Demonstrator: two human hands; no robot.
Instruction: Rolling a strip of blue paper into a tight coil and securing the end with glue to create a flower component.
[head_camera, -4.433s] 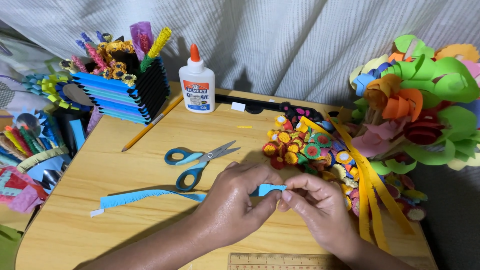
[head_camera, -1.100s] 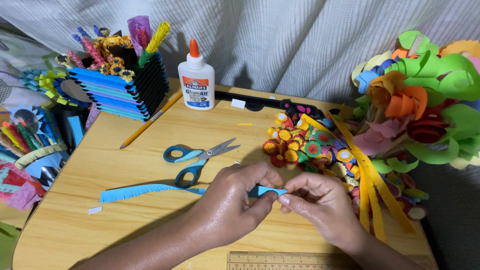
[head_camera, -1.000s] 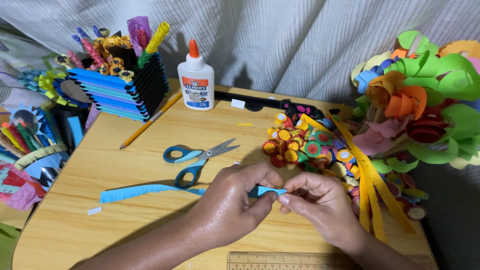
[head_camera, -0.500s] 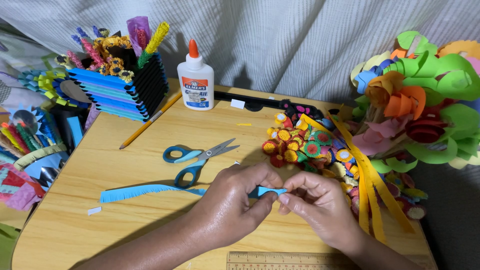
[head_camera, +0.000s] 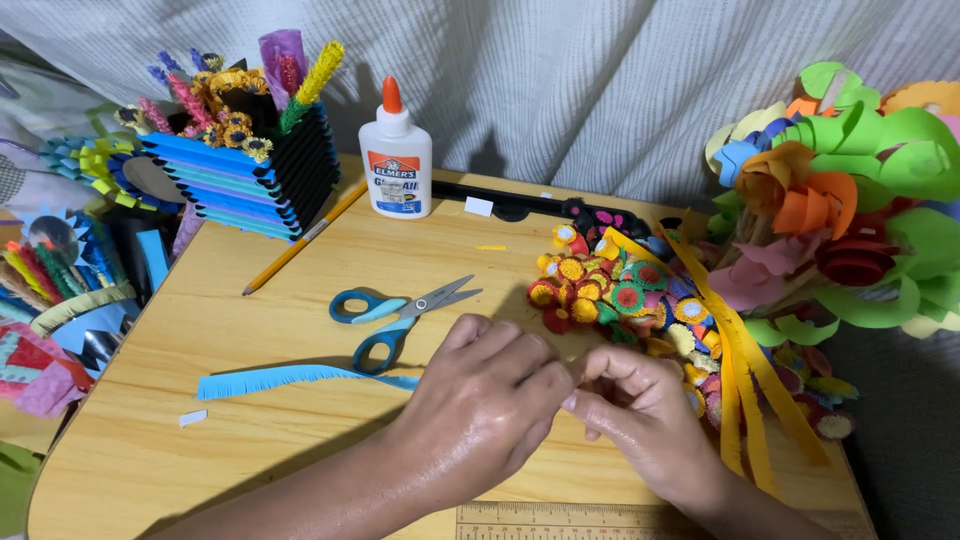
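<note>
Head camera looks down on two bare hands meeting over a pale wooden tabletop (head_camera: 300, 300). Left hand (head_camera: 480, 400) and right hand (head_camera: 640, 410) are curled fingertip to fingertip, pinched on the near end of a long fringed strip of blue paper (head_camera: 290, 377); that end is hidden inside the fingers, so I cannot tell how tight the roll is. Most of the strip lies flat and unrolled, trailing away to the left, so the rolling looks barely begun. Just beyond it rest blue-handled scissors (head_camera: 400, 310), with a white glue bottle with an orange cap (head_camera: 396, 155) and a yellow pencil (head_camera: 305, 237) further back. A heap of small finished rolled paper flowers in many colours (head_camera: 610, 290) sits right of the hands, beside loose yellow paper strips (head_camera: 740, 370). A grey ribbed curtain (head_camera: 600, 80) hangs behind, and a blue and black stacked-stick holder of paper flowers (head_camera: 250, 170) stands at the left
</note>
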